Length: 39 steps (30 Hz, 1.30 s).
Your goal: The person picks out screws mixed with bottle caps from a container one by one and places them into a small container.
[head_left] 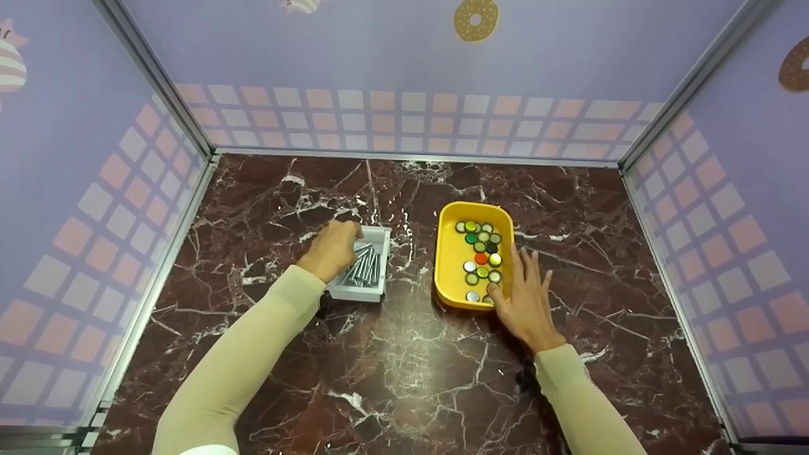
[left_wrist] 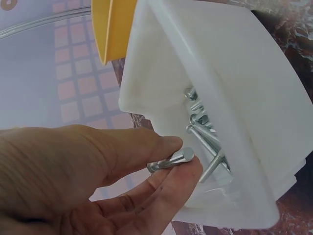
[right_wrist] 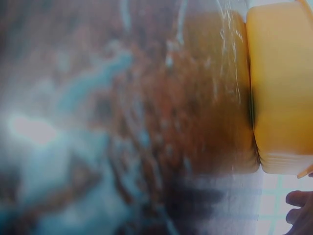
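My left hand [head_left: 332, 249] is over the left side of a small white plastic bin [head_left: 357, 294]. In the left wrist view its thumb and fingers pinch a short silvery metal bolt [left_wrist: 171, 160] just outside the bin's opening. More bolts [head_left: 365, 265] lie heaped inside the bin. To the right stands a yellow tub [head_left: 450, 259] with several bottle caps [head_left: 481, 246] scattered on its bottom, in green, red, white and yellow. Beside it is my right hand [head_left: 528, 309], thumb over the near right rim and fingers spread fairly straight along the outer side. Only its fingertips [right_wrist: 298, 198] show in the right wrist view.
Bin and tub stand apart on a dark red marbled tabletop [head_left: 411, 366]. Purple panels [head_left: 404, 57] with a checked band enclose the back and both sides, joined by metal corner strips.
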### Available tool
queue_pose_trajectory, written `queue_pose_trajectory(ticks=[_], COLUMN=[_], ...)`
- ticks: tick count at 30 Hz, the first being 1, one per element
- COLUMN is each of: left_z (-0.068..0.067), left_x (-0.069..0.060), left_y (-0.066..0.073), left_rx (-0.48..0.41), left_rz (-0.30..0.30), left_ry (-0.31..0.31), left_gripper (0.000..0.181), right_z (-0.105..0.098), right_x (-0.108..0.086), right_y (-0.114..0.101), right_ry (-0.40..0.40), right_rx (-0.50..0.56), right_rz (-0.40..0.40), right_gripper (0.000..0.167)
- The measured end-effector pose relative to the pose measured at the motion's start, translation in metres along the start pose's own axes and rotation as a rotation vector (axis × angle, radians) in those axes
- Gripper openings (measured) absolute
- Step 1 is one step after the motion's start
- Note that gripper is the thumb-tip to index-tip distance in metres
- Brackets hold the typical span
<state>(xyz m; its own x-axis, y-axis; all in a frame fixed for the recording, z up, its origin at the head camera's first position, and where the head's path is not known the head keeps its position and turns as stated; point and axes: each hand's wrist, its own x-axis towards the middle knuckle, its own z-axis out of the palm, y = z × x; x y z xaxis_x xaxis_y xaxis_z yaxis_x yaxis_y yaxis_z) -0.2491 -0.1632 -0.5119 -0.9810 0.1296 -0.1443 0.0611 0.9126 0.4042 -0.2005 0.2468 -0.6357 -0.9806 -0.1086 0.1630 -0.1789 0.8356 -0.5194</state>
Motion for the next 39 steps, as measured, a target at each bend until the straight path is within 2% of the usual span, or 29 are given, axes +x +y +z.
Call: queue_pose_trajectory(ticks=[11, 17, 26, 30, 39], left_z=[0.004, 0.006, 0.007, 0.008, 0.013], left_x=[0.005, 0.002, -0.003, -0.007, -0.02], left_y=[0.002, 0.001, 0.0, -0.003, -0.006], left_rx=[0.058, 0.053, 0.018, -0.008, -0.031], left_rz=[0.014, 0.036, 0.041, 0.055, 0.129], left_ry=[0.0, 0.017, 0.053, 0.1, 0.258], left_gripper=[0.043, 0.049, 0.047, 0.041, 0.035], right_z=[-0.001, 0.0, -0.002, -0.003, -0.002], right_x=[0.0, -0.001, 0.001, 0.001, 0.003], right_y=[0.001, 0.001, 0.002, 0.001, 0.0], right_ry=[-0.006, -0.007, 0.0, 0.0, -0.001], right_rx=[0.01, 0.016, 0.004, 0.001, -0.031], right_rz=[0.005, 0.007, 0.003, 0.002, -0.007], right_gripper=[0.098, 0.099, 0.099, 0.098, 0.098])
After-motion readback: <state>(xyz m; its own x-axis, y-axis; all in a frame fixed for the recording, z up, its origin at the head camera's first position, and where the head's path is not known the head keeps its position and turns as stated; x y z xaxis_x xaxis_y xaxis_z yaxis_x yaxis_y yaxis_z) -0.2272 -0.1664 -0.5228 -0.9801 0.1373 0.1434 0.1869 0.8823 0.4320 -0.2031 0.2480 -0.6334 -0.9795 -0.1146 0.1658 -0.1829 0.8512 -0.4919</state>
